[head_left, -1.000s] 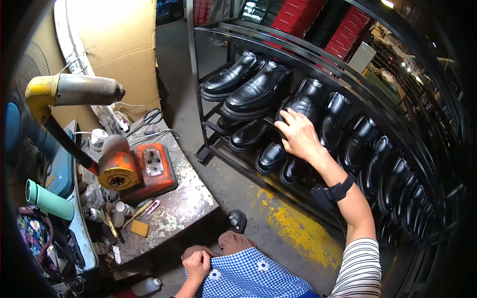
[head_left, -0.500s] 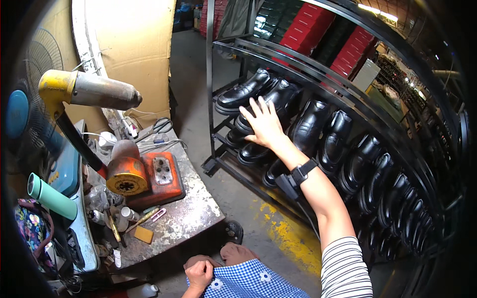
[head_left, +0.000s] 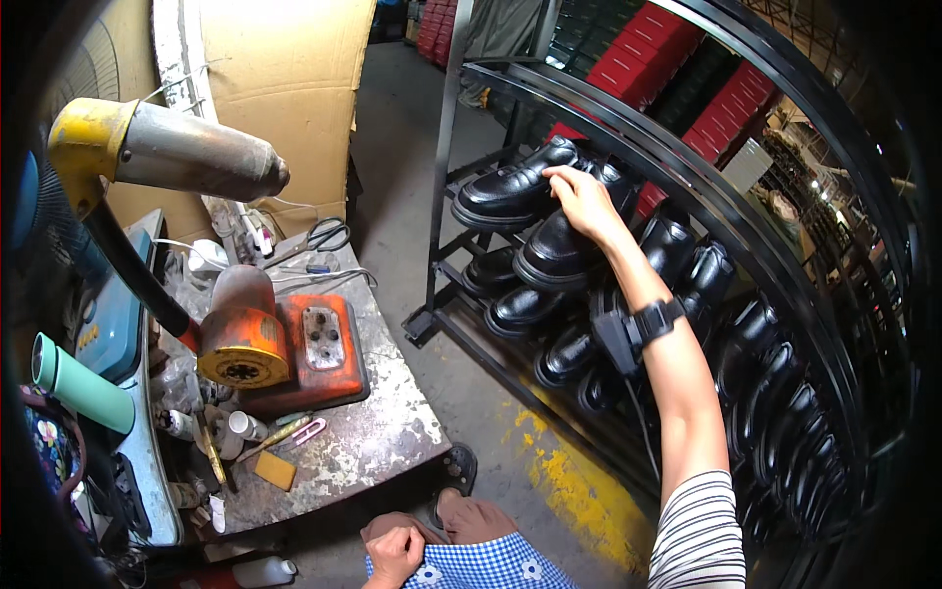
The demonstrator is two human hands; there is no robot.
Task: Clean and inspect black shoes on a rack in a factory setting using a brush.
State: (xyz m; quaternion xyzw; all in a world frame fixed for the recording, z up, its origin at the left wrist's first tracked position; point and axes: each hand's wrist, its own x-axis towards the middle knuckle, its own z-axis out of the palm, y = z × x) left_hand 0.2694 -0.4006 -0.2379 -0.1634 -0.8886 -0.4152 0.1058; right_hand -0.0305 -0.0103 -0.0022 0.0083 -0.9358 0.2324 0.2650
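Observation:
My right hand (head_left: pixel 586 203) reaches over the upper shelf of a black metal rack. Its fingers are bent and closed at the top of a glossy black leather shoe (head_left: pixel 561 249), partly covering that shoe. Beside it, to the left, another black shoe (head_left: pixel 503 188) lies with its toe toward me, close to my fingertips. My left hand (head_left: pixel 396 553) is a closed fist on my lap, at the edge of a blue checked apron (head_left: pixel 471 564). What it may hold is hidden.
More black shoes fill the rack (head_left: pixel 446 147) to the right and below. At left, a worn table (head_left: pixel 392 432) carries an orange-based machine with a metal nozzle (head_left: pixel 196 157), scissors (head_left: pixel 329 236), a yellow block (head_left: pixel 275 471) and small bottles. A mint-green flask (head_left: pixel 83 383) lies near the fan.
My right hand has gone from spread fingers above the shoes to bent fingers at one shoe's top. That shoe sits slightly farther right and nearer. The left fist stays on my lap.

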